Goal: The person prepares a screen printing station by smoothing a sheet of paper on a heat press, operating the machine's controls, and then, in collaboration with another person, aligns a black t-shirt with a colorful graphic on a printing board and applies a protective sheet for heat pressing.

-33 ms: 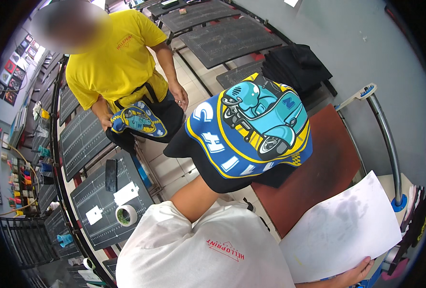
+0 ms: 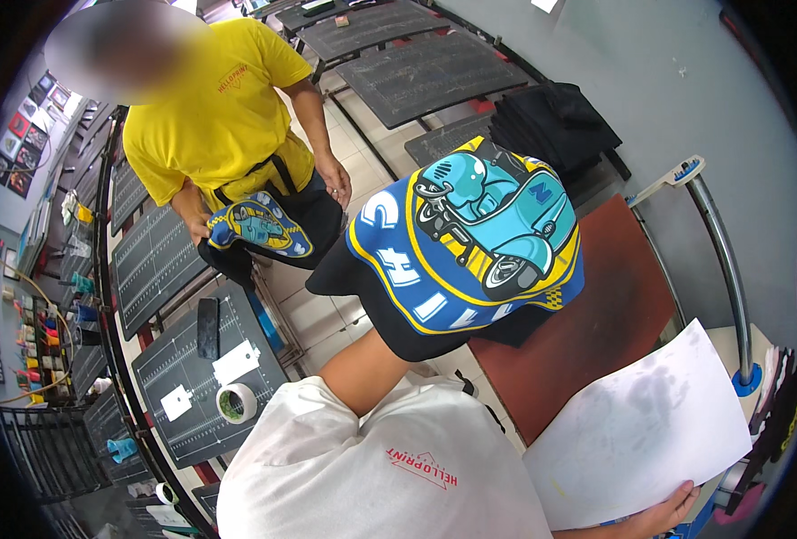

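My left forearm point(image 2: 363, 370) reaches up beneath a piece of black fabric with a bright print point(image 2: 497, 229), a teal scooter on blue and yellow. The fabric drapes over my left hand and hides its fingers. At the lower right, my right hand point(image 2: 673, 512) grips the lower edge of a large white sheet point(image 2: 641, 431) with grey smudges. Across from me, a person in a yellow T-shirt point(image 2: 223, 108) holds a similar black printed piece point(image 2: 259, 229) in front of the waist.
A reddish-brown flat board point(image 2: 587, 359) lies behind the white sheet, beside a curved metal bar point(image 2: 722, 260). Folded black fabric point(image 2: 556, 130) is stacked beyond. At left, a dark printing board point(image 2: 192, 440) carries a tape roll point(image 2: 236, 403), white tags point(image 2: 237, 361) and a black flat object point(image 2: 208, 328).
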The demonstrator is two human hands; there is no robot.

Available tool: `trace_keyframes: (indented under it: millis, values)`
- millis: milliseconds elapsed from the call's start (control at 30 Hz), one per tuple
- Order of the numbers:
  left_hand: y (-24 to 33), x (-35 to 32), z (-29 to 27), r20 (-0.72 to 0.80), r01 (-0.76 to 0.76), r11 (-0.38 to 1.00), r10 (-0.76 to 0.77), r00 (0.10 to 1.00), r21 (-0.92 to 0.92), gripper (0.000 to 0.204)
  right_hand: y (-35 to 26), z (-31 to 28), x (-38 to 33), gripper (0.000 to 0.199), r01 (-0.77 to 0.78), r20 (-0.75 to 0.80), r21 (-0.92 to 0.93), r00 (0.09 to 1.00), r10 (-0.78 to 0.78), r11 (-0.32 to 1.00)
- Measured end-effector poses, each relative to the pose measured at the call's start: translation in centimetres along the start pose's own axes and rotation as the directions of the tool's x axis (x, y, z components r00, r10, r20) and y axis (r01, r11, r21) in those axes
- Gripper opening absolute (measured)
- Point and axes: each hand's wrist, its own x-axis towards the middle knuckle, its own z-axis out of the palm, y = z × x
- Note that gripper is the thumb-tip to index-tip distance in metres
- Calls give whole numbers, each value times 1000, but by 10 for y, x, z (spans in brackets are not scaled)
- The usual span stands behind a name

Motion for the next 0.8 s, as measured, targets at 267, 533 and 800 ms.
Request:
trace_keyframes:
  millis: [267, 533, 800]
  values:
    - [-5, 0, 4, 5, 24, 998, -24, 1000, -59, 30, 21, -10, 12, 37, 12, 24, -11, 1000, -12, 1000]
    - [-3, -4, 7, 5, 116, 975, -118, 993, -191, 30, 21, -3, 10, 37, -30, -16, 0, 999, 30, 1000]
    - [-4, -18, -21, 50, 315, 548, -443, 895, -775, 31, 36, -2, -4, 38, -267, -100, -100, 961, 258, 958]
